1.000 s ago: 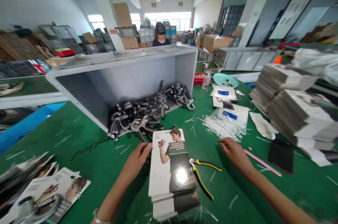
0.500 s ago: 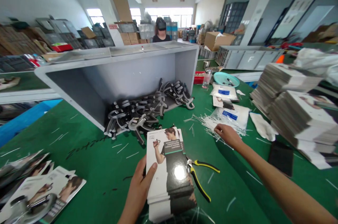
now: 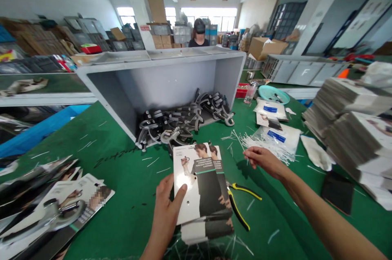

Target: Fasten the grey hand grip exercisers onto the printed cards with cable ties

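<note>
My left hand (image 3: 168, 207) is closed on a printed packaging card (image 3: 203, 194), thumb on its face, lifted at a tilt over more stacked cards (image 3: 208, 232). My right hand (image 3: 261, 160) pinches a thin white cable tie (image 3: 239, 141) that points up and left from the fingertips. Right behind that hand lies a loose pile of white cable ties (image 3: 275, 145). Cutting pliers with yellow-and-black handles (image 3: 238, 212) rest open just right of the cards. Grey hand grip strengtheners (image 3: 183, 119) are heaped in a grey bin (image 3: 171, 76) on its side.
Finished-looking cards with a grip strengthener (image 3: 55, 219) lie at the left. Tall card stacks (image 3: 355, 137) stand at the right, near a dark phone-like slab (image 3: 337, 191) and a white glove (image 3: 315, 153). A teal plate (image 3: 263, 93) sits farther back. Another person (image 3: 199, 39) is behind the bin.
My right hand has drawn back from the pile with a cable tie in its fingers. My left hand has raised the top card off the stack. The view has turned slightly left.
</note>
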A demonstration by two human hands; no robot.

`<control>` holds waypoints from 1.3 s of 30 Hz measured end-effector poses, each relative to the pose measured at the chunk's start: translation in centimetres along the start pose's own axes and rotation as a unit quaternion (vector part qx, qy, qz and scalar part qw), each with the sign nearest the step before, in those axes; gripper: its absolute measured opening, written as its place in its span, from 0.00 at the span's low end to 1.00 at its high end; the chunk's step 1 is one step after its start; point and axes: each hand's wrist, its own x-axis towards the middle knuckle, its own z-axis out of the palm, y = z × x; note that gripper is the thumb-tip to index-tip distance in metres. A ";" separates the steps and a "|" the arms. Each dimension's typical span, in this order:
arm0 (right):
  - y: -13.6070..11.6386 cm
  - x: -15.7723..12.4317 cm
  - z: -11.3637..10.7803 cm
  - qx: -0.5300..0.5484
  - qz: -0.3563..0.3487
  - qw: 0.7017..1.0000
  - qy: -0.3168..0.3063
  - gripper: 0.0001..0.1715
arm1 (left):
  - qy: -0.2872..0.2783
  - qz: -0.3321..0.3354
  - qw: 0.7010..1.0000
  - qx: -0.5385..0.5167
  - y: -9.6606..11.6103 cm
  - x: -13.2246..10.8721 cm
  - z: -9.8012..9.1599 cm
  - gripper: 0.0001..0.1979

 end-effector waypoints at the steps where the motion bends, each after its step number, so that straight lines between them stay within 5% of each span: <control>1: -0.5 -0.1 0.7 0.010 -0.003 1.000 -0.013 0.22 | 0.003 -0.023 0.999 -0.041 0.4 -0.2 -0.5 0.24; 5: -1.7 -0.4 3.8 0.052 -0.008 0.996 -0.072 0.22 | -0.046 -0.138 0.959 -0.242 2.0 -1.0 -2.2 0.32; 8: -2.4 -0.3 5.7 0.058 -0.009 0.993 -0.105 0.21 | -0.057 -0.169 0.943 -0.282 2.2 -1.5 -2.7 0.34; 19: -5.4 -0.1 8.5 -0.016 -0.074 0.992 -0.098 0.19 | -0.047 -0.163 0.929 -0.330 1.8 -2.4 -3.5 0.29; 29: -9.4 -0.1 12.1 0.090 -0.123 0.986 -0.072 0.12 | -0.053 -0.149 0.921 -0.356 3.1 -2.2 -4.2 0.27; 33: -10.7 1.0 16.4 0.101 -0.145 0.976 -0.129 0.12 | -0.030 -0.127 0.926 -0.354 1.8 -1.6 -4.6 0.25; 39: -7.5 1.5 21.3 0.072 -0.156 0.970 -0.173 0.11 | -0.011 -0.166 0.925 -0.342 -1.8 -1.7 -5.5 0.25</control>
